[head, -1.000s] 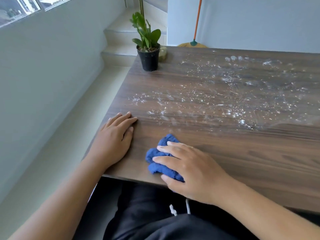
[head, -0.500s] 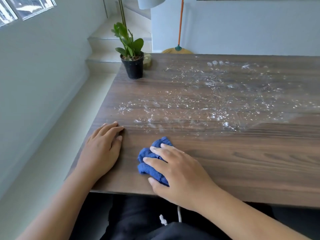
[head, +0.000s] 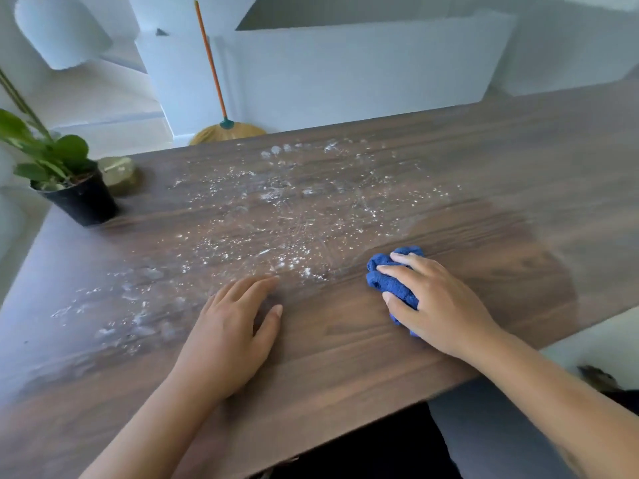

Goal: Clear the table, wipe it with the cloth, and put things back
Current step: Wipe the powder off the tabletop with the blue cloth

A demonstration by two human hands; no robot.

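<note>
at the near right edge of the white powder patch (head: 276, 209), the blue cloth (head: 390, 281) sits bunched into a wad on the wooden table (head: 518, 167), under the right hand (head: 435, 299) — its fingers spread and curve over the top of the wad and the thumb tucks round the near side, so the cloth is gripped as well as pressed down. the left hand (head: 231, 326) lies flat at the near edge of the same patch, fingers straight and close together, palm on the wood, holding nothing. the cloth looks like thick, soft terry: light, limp, with no shape of its own, and likely to unfold or trail a corner if taken by one edge, so the sound hold is a whole-hand grip over the bunched middle with weight from the palm. the wood looks smooth and should give little drag, so the wad may skate over the powder unless it is pressed. at the far left of the patch stands a potted plant (head: 76, 195) in a black pot — probably light and top-heavy, better taken round the pot than by the leaves. wood to the right of the patch shows bare grain.
</note>
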